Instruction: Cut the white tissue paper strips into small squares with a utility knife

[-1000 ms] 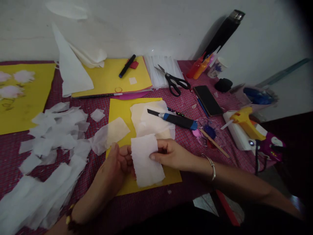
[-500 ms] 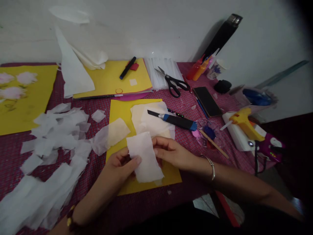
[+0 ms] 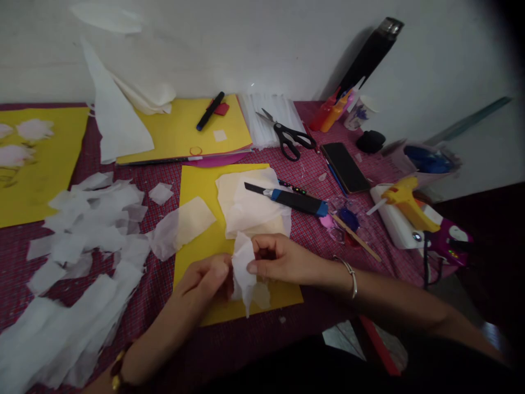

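Both hands hold one piece of white tissue paper just above a yellow card sheet near the table's front edge. My left hand pinches its left side. My right hand, a bangle on its wrist, pinches the right side, fingers closed. The tissue is bunched and folded narrow between them. More tissue pieces lie on the yellow sheet just behind, with a blue and black utility knife lying across them.
Several torn tissue strips litter the red checked cloth at left. Scissors, a phone, a yellow glue gun, paint bottles and a paint palette with a stick lie at right. Yellow card sheets sit behind.
The tissue piece, held flat and wide before, is now gathered into a narrow crumpled fold. My two hands have drawn closer together on it.
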Demonstrator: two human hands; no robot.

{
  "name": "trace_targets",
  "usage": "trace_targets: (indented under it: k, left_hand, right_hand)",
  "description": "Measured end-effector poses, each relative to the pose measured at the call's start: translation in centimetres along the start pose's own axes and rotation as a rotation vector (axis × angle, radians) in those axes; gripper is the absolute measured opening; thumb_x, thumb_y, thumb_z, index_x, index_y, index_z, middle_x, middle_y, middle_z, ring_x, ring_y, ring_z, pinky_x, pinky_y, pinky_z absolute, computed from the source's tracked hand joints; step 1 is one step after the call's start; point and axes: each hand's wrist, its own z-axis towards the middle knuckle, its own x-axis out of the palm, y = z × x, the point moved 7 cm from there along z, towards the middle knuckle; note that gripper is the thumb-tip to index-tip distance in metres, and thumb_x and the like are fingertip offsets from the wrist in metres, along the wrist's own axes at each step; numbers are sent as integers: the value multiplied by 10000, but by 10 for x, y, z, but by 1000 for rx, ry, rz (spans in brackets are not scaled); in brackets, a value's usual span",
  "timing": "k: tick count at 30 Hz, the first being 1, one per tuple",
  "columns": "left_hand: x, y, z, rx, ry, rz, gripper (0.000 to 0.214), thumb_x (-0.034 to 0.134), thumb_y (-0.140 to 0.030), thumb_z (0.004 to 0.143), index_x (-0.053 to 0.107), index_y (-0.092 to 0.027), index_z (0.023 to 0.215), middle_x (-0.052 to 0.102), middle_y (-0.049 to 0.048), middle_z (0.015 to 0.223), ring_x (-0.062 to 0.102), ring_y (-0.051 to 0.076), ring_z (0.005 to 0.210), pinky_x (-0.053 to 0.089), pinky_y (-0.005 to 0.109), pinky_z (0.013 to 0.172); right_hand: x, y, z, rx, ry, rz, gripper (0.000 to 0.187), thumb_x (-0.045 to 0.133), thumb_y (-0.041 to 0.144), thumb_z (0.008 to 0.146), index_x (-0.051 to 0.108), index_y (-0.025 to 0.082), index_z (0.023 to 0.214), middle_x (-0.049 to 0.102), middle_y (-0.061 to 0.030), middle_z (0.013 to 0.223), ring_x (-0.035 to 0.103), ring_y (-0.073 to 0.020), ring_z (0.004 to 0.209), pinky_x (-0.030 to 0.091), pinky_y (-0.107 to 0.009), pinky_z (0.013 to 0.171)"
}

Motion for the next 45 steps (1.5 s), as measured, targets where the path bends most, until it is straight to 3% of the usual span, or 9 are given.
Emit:
trace_targets:
  k: [3, 7, 14, 21, 28, 31, 34, 41, 45]
  left_hand:
    - [2, -4, -1, 19, -64, 199, 183, 623, -338, 770, 645, -180, 679, 575, -5, 598, 500, 145, 576, 402, 249, 545]
    - [7, -12, -3, 102, -121, 391, 234, 555, -296, 816, 613, -173, 626, 561, 0, 597, 495, 142, 575, 389, 250, 550]
    - [13, -12, -2, 113, -23, 395, 343, 490, -317, 850, 500, -187, 532, 474, -20, 521, 416, 117, 508, 333, 237, 498]
    - [12, -9, 1, 26, -70, 314, 140, 610, -274, 762, 661, -183, 856, 663, 13, 738, 583, 171, 652, 474, 281, 613]
    - [-7, -15, -18, 365, -358, 272, 459, 721, -150, 701, 512, -264, 1093, 604, 40, 1066, 589, 211, 1021, 466, 369, 923]
    - [-10, -19, -20, 425, -342, 243, 346, 698, -105, 716, 518, -268, 963, 565, 41, 1129, 553, 218, 1117, 440, 385, 973]
    - [-11, -22, -13, 341, -276, 210, 196, 695, -127, 719, 555, -227, 814, 563, 65, 1175, 531, 238, 1176, 451, 363, 963]
    - [-8, -19, -8, 184, -195, 120, 125, 674, -189, 758, 603, -193, 656, 632, 6, 735, 585, 137, 697, 470, 243, 651]
    - [-8, -20, -9, 199, -217, 107, 144, 688, -174, 736, 599, -197, 626, 609, -19, 663, 558, 115, 634, 444, 220, 599]
  right_hand:
    - [1, 3, 0, -47, -3, -27, 320, 731, 419, 754, 537, 167, 781, 523, 54, 698, 452, -64, 596, 365, -209, 559]
    - [4, 10, -2, -126, -18, -52, 285, 702, 395, 787, 547, 167, 856, 545, 27, 778, 494, -92, 687, 407, -233, 627]
    - [1, 27, -7, -228, -104, -243, 273, 539, 404, 895, 511, 180, 740, 421, 41, 679, 387, -94, 625, 333, -235, 561]
    - [-2, 28, -9, -205, -96, -253, 323, 446, 396, 941, 470, 191, 693, 447, 45, 603, 421, -87, 563, 335, -231, 518]
    - [-16, 14, -2, -165, -159, 115, 290, 515, 432, 906, 540, 180, 764, 554, 37, 580, 498, -79, 504, 395, -216, 507]
    - [-20, 10, 2, -185, -155, 317, 293, 587, 462, 858, 554, 180, 786, 573, 34, 588, 517, -85, 494, 409, -207, 475]
    - [-22, 9, 3, -186, -156, 409, 322, 645, 494, 809, 570, 181, 816, 574, 36, 604, 523, -88, 493, 427, -205, 462]
    - [-25, 8, 4, -179, -158, 425, 335, 667, 496, 793, 573, 175, 784, 587, 28, 635, 537, -78, 498, 447, -197, 460]
    - [-28, 11, 3, -189, -174, 431, 295, 672, 449, 799, 553, 180, 774, 581, 32, 612, 542, -80, 501, 444, -198, 464]
